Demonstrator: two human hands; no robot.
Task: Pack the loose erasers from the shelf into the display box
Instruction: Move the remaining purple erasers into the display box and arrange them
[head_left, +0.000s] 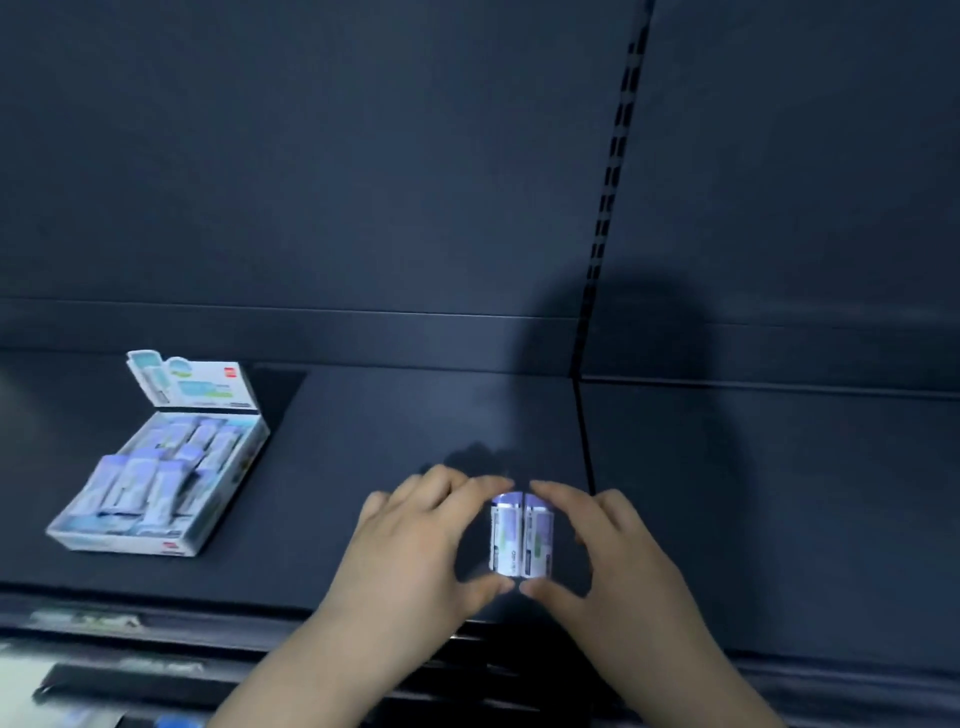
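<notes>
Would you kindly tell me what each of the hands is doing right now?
Left hand: pinches the left eraser between fingers and thumb.
Right hand: pinches the right eraser likewise.

Shelf (415, 415): dark, matt, smooth, looks like painted metal, faint soft sheen toward 12 o'clock. Back panel (311, 156) has the same matt dark finish. Slotted upright (613, 171) at 1 o'clock: black metal, punched slots. Display box (119, 540) at 9 o'clock: printed card, light gloss, raised flap the same. Packed erasers (150, 483) inside: shiny wrap, blurred, material under it unclear. Loose erasers (521, 540) at 6 o'clock: printed sleeves, glossy, catching light at the top ends. Front rail (130, 623) at 7 o'clock: glossy strip, probably plastic, reflective. Left hand (415, 545) and right hand (623, 556): bare skin, matt.
</notes>
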